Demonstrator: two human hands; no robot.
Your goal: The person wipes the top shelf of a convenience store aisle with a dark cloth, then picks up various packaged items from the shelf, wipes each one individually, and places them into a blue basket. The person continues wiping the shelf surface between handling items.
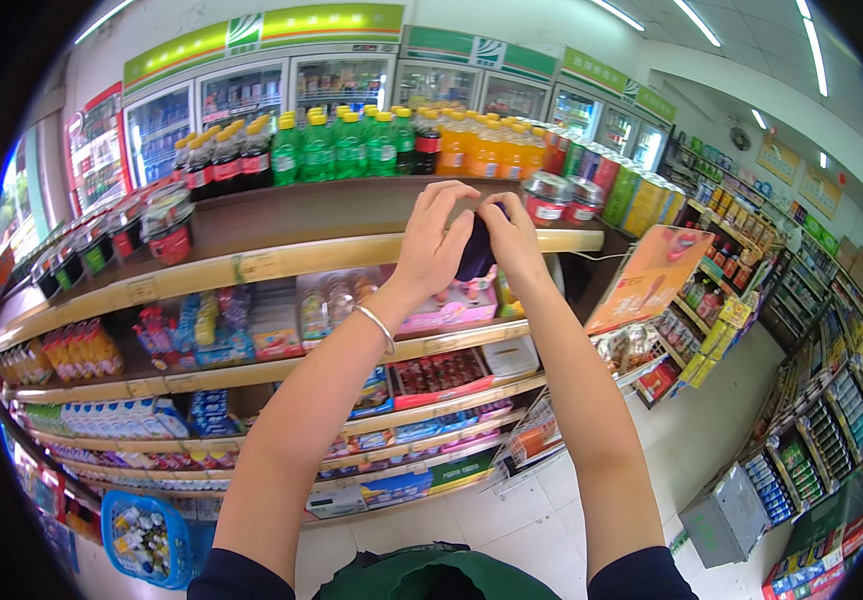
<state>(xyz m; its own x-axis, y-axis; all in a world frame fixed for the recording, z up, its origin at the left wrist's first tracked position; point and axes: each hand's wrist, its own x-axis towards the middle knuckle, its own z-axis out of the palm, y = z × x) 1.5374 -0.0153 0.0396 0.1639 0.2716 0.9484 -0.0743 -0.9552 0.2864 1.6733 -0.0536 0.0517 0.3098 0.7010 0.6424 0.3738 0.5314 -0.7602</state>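
Note:
A dark purple cloth (476, 255) is bunched up between my two hands, above the front edge of the shelf's brown top. My right hand (515, 244) grips it from the right, with the fingers bent over its upper end. On the cloth's left side is my left hand (431, 236), its fingers curved and apart; whether the thumb touches the cloth is unclear. A silver bangle (377, 328) circles my left wrist. Just beyond my right hand stand clear-lidded food tubs (548, 196) with red bases. Behind both hands lies the shelf's brown top (311, 214).
Bottles of green soda (349, 146), cola (225, 157) and orange drink (488, 150) line the back of the top. More lidded tubs (167, 221) stand left. An orange sign board (649, 277) juts out at right. Below left is a blue basket (110, 525).

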